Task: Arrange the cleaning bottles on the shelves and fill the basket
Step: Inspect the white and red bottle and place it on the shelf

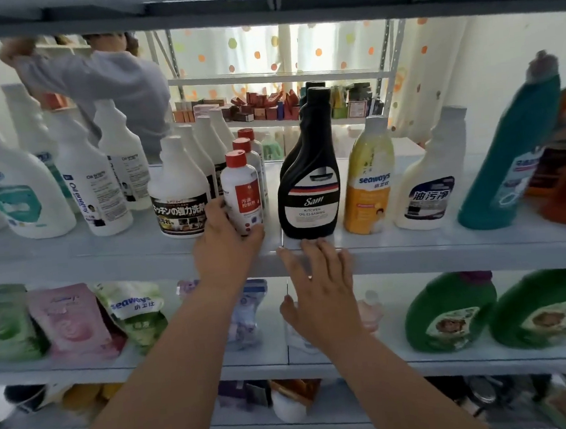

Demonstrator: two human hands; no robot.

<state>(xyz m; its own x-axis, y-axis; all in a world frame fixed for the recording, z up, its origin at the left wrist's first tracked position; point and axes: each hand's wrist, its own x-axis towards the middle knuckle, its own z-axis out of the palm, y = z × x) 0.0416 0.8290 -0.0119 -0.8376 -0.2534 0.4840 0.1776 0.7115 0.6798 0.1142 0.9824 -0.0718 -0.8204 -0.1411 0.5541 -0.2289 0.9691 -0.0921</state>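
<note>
Black bottle (307, 178) stands tall just above our flat, empty right hand (317, 279); our left hand (224, 244) holds the red-capped bottle (242, 194).

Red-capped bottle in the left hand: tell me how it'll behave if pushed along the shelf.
Red-capped bottle looks tall and narrow, so probably tippy. Its smooth plastic likely slides easily. Left hand grips it low, which should steady it.

Bare forearms (159, 376) lead to a bare left hand (225, 249) and right hand (318, 289)
</note>
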